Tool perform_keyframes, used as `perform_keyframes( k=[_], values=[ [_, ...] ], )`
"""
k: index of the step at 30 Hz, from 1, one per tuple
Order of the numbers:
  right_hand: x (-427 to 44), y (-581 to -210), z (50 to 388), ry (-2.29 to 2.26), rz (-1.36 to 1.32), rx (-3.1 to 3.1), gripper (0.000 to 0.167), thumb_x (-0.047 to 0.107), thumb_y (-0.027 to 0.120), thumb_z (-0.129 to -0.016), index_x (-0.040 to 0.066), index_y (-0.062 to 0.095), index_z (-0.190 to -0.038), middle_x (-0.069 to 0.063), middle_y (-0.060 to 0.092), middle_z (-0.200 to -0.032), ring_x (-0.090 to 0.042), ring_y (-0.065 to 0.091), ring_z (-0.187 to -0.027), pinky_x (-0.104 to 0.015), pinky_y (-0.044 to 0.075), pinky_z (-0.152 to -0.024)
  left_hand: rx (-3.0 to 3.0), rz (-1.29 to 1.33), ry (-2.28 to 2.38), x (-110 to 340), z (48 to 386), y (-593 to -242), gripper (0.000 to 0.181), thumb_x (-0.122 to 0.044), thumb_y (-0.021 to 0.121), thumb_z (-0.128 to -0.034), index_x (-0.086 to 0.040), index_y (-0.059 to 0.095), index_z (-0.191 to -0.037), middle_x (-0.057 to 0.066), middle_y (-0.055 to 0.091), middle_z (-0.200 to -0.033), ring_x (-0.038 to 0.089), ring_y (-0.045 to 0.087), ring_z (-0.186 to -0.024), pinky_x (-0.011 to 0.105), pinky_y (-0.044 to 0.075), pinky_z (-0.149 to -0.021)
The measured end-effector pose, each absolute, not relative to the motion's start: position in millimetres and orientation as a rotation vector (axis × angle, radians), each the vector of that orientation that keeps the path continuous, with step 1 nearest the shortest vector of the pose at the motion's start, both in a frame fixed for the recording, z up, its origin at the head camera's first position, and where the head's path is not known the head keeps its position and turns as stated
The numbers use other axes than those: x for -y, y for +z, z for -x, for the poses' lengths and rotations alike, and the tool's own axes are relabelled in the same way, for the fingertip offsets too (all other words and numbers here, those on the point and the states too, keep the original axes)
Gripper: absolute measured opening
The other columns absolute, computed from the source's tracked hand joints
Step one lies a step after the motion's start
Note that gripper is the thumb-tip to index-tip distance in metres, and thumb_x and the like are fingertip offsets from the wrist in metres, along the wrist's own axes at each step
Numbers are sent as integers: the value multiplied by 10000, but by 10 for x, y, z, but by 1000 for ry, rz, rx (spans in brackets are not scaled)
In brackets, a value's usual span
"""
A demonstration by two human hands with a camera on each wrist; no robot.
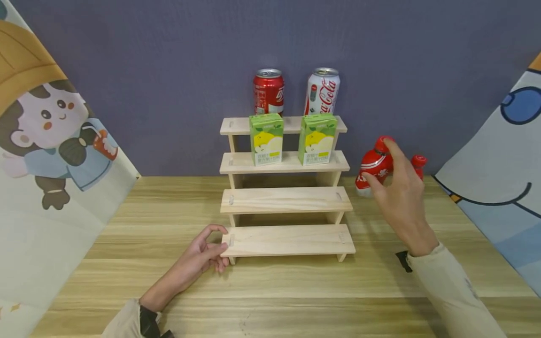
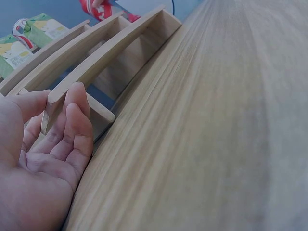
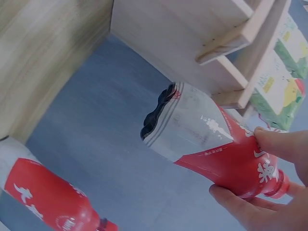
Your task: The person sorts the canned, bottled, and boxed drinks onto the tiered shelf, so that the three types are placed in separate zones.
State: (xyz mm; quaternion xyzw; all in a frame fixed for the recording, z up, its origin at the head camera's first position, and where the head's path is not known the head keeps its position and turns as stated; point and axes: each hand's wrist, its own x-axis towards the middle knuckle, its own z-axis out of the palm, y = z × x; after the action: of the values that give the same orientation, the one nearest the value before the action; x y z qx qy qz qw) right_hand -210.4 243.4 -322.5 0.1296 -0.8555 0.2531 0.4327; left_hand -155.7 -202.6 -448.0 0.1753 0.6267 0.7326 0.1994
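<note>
My left hand (image 1: pixel 196 258) pinches the left end of the lowest step of a pale wooden tiered display rack (image 1: pixel 287 240). In the left wrist view its thumb lies over the board (image 2: pixel 91 67) and the fingers curl beneath. To the right of the rack, my right hand (image 1: pixel 404 202) grips a red-labelled drink bottle (image 1: pixel 374 164) around its upper part. The right wrist view shows this bottle (image 3: pixel 207 132) tilted, its dark base off the table. A second red-capped bottle (image 1: pixel 419 162) stands behind the right hand, mostly hidden in the head view.
Two green juice boxes (image 1: pixel 266 141) stand on the second tier from the top. A red can (image 1: pixel 269 91) and a white Coca-Cola can (image 1: pixel 323 91) are on the top tier. A dark wall (image 1: pixel 177 94) rises behind, and printed panels (image 1: pixel 507 178) flank the wooden table (image 1: pixel 296 300).
</note>
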Motion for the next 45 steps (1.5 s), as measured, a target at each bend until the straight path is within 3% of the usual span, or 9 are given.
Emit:
perform_keyframes(
  k=[6,11,16,18,21,24,34,37,45],
  values=[
    [-2400,-3119,1990,608,-334,2113,866,21,852,-757,147,406,-1489,-220,599,-1302,-352,588,-991,-510,540,-689,-1750,-494,2047,2048,1555,-4474,357,-109,494,-1052,-64,323,-1362,98,715,-812,176,651,-667,254,551,-634],
    [-2352,-3043,1910,598,-346,2093,872,11,868,-733,127,422,-1474,-227,601,-1301,-374,598,-1035,-596,550,-715,-1749,-491,2045,2058,1558,-4479,363,-112,498,-1051,-63,320,-1364,107,715,-813,178,651,-667,258,553,-635],
    [-2256,-2974,1834,570,-363,2074,874,17,882,-719,108,433,-1463,-213,616,-1287,-343,597,-952,-338,479,-677,-1736,-505,2048,2069,1567,-4487,355,-99,486,-1053,-62,316,-1362,108,719,-813,177,653,-666,257,551,-632],
    [-2210,-2946,1800,563,-374,2069,871,26,885,-720,108,439,-1464,-202,619,-1291,-334,602,-953,-310,466,-688,-1739,-508,2045,2072,1571,-4489,355,-102,486,-1054,-63,315,-1363,102,719,-812,176,653,-666,256,550,-631],
    [-2129,-2904,1759,579,-395,2063,872,28,888,-717,118,449,-1465,-189,621,-1300,-335,616,-1003,-423,548,-781,-1744,-507,2041,2073,1577,-4487,359,-111,490,-1054,-65,317,-1364,97,719,-811,176,652,-667,256,550,-630],
    [-2046,-2872,1730,606,-429,2062,872,24,882,-722,129,448,-1472,-172,612,-1323,-325,616,-1082,-560,532,-869,-1749,-502,2038,2074,1581,-4486,361,-118,494,-1054,-70,318,-1366,95,717,-810,176,652,-667,256,549,-630],
    [-1791,-2880,1720,675,-544,2026,865,1,873,-728,121,457,-1476,-139,601,-1348,-255,616,-1081,-325,511,-952,-1743,-489,2044,2057,1591,-4494,360,-129,509,-1049,-76,330,-1357,96,718,-803,177,648,-657,254,546,-622],
    [-1720,-2892,1728,681,-569,2029,862,-7,869,-731,110,452,-1477,-137,589,-1369,-259,606,-1152,-367,503,-997,-1741,-481,2044,2053,1593,-4494,358,-132,510,-1049,-78,331,-1355,93,718,-799,178,648,-654,254,545,-621],
    [-1567,-2922,1757,686,-624,2046,866,10,864,-743,87,425,-1485,-159,581,-1368,-265,598,-1185,-467,527,-953,-1744,-474,2037,2051,1591,-4488,359,-138,515,-1048,-85,336,-1354,102,715,-798,183,647,-652,260,546,-621]
  ],
)
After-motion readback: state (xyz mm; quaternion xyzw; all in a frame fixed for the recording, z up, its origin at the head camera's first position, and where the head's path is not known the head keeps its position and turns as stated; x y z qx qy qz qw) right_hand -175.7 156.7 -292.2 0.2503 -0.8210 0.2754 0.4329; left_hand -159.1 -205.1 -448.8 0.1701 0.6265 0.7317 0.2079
